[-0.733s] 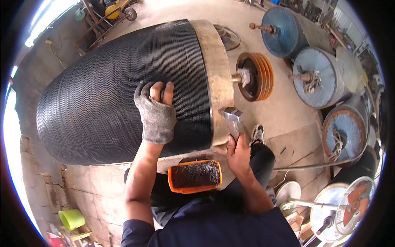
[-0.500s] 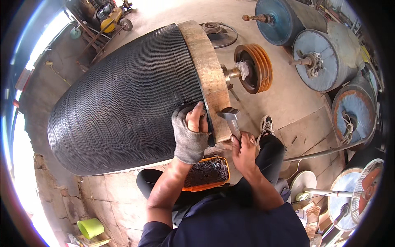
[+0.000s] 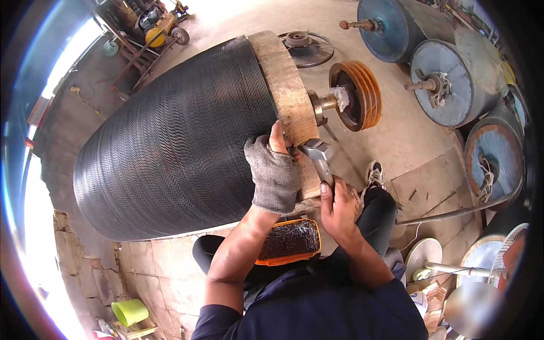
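Note:
A large drum [image 3: 181, 141], wrapped in ridged black strips, lies across in front of me, with a bare wooden band [image 3: 283, 79] at its right end. My left hand [image 3: 275, 170], in a grey fingerless glove, rests at the seam between the black wrap and the wood. One finger points up; the others curl under, and what they may pinch is hidden. In my right hand [image 3: 340, 207] is a hammer [image 3: 322, 152], gripped by its handle. The hammer's head is over the wood, close to the left fingers. Below my left wrist, an orange box [image 3: 318, 243] holds many thin nail-like metal pieces.
A brown grooved pulley [image 3: 362, 96] sits on the drum's shaft. Several blue-ended drums [image 3: 442, 82] line the right side, with a fan [image 3: 513, 249] near the lower right. A green bucket [image 3: 130, 311] stands at lower left, a yellow wheeled machine [image 3: 161, 29] at upper left.
My left hand has shifted up and right along the seam, its fingers now nearer the wood. The hammer head has come closer to them. The whole view has shifted slightly.

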The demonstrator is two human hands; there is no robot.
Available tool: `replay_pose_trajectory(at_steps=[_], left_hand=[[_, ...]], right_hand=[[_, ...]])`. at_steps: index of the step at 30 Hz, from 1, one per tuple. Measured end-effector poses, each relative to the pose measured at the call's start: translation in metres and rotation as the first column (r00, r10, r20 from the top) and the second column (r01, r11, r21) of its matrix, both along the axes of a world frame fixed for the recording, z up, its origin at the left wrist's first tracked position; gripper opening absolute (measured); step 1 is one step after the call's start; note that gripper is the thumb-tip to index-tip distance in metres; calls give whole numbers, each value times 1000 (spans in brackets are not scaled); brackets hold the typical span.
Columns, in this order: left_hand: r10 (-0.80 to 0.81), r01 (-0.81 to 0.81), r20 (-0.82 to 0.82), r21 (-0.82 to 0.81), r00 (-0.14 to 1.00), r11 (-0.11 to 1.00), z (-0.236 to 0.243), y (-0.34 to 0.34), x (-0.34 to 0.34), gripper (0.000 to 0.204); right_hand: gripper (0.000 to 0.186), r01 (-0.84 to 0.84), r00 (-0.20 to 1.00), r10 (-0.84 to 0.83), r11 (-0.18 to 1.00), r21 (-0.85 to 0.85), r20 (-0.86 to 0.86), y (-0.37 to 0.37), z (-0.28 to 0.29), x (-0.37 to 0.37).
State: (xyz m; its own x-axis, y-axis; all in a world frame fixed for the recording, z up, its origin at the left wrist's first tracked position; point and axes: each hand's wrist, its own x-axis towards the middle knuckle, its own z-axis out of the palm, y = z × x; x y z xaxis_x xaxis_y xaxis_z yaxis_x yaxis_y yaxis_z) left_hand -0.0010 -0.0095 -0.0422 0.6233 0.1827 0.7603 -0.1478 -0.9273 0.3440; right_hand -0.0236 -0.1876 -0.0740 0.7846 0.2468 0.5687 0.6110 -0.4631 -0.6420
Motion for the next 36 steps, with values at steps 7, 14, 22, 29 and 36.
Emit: replay_pose_trajectory(at_steps=[7, 14, 22, 29, 36], left_hand=[[26, -28, 32, 51, 999, 998, -4, 1, 7, 87], [27, -29, 34, 57, 999, 998, 19, -8, -26, 92], [-209, 291, -581, 51, 787, 955, -106, -25, -134, 36], [-278, 431, -612, 114, 740, 895, -126, -33, -145, 22], [-259, 370, -755, -23, 603, 929, -164, -49, -146, 27]], right_hand=[[22, 52, 996, -52, 999, -2, -78, 3, 7, 7], [16, 9, 1000, -9, 1000, -28, -13, -1, 3, 13], [18, 22, 993, -48, 972, -236, -106, 6, 2, 17], [28, 87, 996, -83, 956, -279, 26, 10, -13, 18], [33, -227, 964, 111, 814, 535, 240, 16, -5, 11]])
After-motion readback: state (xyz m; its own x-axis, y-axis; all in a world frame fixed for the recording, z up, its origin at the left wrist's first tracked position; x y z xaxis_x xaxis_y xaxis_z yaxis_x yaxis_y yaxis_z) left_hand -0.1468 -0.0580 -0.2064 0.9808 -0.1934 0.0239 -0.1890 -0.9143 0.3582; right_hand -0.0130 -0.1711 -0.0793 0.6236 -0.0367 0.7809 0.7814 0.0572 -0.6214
